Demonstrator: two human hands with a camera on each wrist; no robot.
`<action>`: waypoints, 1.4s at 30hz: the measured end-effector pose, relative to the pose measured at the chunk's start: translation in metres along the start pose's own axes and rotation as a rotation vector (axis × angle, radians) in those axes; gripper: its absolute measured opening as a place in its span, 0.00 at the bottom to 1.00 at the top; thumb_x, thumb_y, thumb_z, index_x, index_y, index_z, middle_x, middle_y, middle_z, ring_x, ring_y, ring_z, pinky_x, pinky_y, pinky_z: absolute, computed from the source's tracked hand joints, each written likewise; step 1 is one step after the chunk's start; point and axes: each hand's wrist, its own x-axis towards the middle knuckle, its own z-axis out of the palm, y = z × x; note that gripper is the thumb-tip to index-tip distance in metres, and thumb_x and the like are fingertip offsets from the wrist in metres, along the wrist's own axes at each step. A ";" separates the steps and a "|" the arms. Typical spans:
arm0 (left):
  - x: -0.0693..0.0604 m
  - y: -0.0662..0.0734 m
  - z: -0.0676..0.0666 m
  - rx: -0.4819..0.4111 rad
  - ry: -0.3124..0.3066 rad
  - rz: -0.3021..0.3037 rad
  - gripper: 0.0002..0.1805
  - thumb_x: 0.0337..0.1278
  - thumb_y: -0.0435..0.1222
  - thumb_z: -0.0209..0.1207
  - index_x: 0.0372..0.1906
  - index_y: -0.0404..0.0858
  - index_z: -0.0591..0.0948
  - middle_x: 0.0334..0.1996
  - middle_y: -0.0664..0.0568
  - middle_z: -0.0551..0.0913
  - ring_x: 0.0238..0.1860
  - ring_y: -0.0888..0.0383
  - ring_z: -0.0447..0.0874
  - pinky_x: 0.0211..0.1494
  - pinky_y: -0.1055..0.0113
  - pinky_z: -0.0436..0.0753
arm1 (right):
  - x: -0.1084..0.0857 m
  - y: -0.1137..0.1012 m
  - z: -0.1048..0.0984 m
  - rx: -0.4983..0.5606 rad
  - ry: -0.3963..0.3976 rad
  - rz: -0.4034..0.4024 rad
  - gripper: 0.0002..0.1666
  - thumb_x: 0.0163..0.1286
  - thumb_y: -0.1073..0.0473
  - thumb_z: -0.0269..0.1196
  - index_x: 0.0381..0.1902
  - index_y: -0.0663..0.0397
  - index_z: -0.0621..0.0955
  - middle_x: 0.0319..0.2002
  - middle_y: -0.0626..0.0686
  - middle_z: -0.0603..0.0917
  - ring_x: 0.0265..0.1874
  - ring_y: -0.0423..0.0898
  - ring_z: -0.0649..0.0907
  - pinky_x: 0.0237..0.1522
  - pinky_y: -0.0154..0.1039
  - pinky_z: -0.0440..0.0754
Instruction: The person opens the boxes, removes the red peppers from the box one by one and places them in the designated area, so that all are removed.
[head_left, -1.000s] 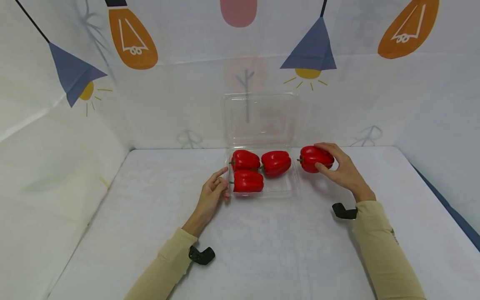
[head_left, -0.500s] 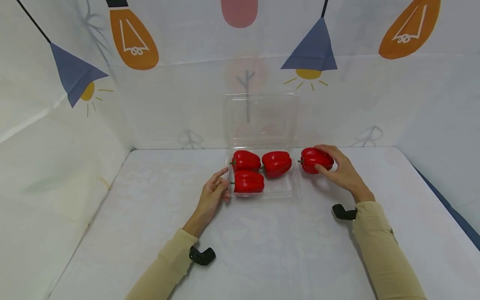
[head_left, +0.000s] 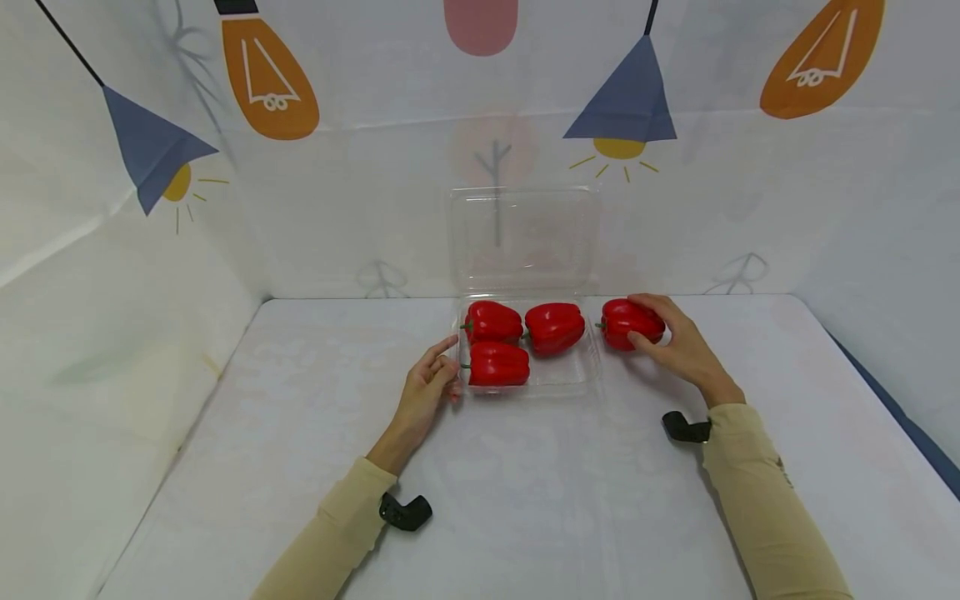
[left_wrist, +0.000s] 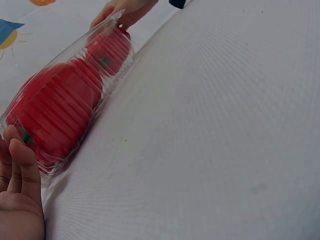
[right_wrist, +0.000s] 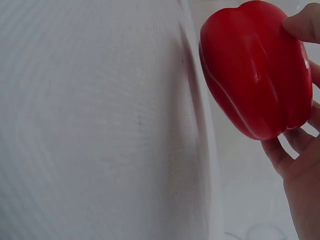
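Observation:
A clear plastic clamshell box (head_left: 561, 373) lies at the back of the table with its lid (head_left: 528, 242) standing up. Inside are three red bell peppers: a back left one (head_left: 492, 322), a front left one (head_left: 498, 364) and a back right one (head_left: 555, 327). My left hand (head_left: 420, 398) rests at the box's left side; its fingertips touch the wall in the left wrist view, the fingers nearly straight. Just right of the box, my right hand (head_left: 688, 354) grips another red bell pepper (head_left: 628, 323) between thumb and fingers, stem to the left. The right wrist view shows this pepper (right_wrist: 255, 70) apart from the tabletop.
A white cloth covers the table (head_left: 510, 492). Behind the box rises a white fabric wall (head_left: 360, 192) printed with lamps and bulbs; the lid stands in front of it. The table's right edge (head_left: 885, 392) slants toward the front.
The right hand has lowered the bell pepper it grips slightly, shifting it a little toward the box. My left hand and the three peppers in the box have stayed in place.

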 end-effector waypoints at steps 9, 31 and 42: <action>0.000 0.001 0.001 0.002 0.002 0.003 0.25 0.66 0.29 0.50 0.67 0.42 0.67 0.26 0.56 0.73 0.22 0.64 0.75 0.25 0.74 0.76 | 0.002 0.016 0.002 0.035 -0.015 0.015 0.35 0.62 0.66 0.63 0.67 0.55 0.66 0.65 0.59 0.67 0.62 0.55 0.67 0.63 0.61 0.66; 0.000 0.002 0.001 -0.001 0.006 -0.012 0.24 0.66 0.29 0.50 0.66 0.42 0.67 0.26 0.56 0.71 0.22 0.64 0.75 0.25 0.75 0.77 | 0.004 0.047 0.007 0.125 -0.041 0.052 0.37 0.65 0.62 0.61 0.70 0.47 0.61 0.68 0.56 0.63 0.64 0.54 0.65 0.65 0.62 0.61; 0.000 0.001 0.000 -0.014 0.002 0.001 0.24 0.66 0.29 0.50 0.66 0.42 0.67 0.26 0.57 0.71 0.22 0.65 0.75 0.26 0.75 0.77 | -0.001 0.026 0.002 0.153 -0.034 0.061 0.36 0.65 0.66 0.59 0.69 0.59 0.60 0.66 0.63 0.63 0.64 0.60 0.64 0.64 0.67 0.59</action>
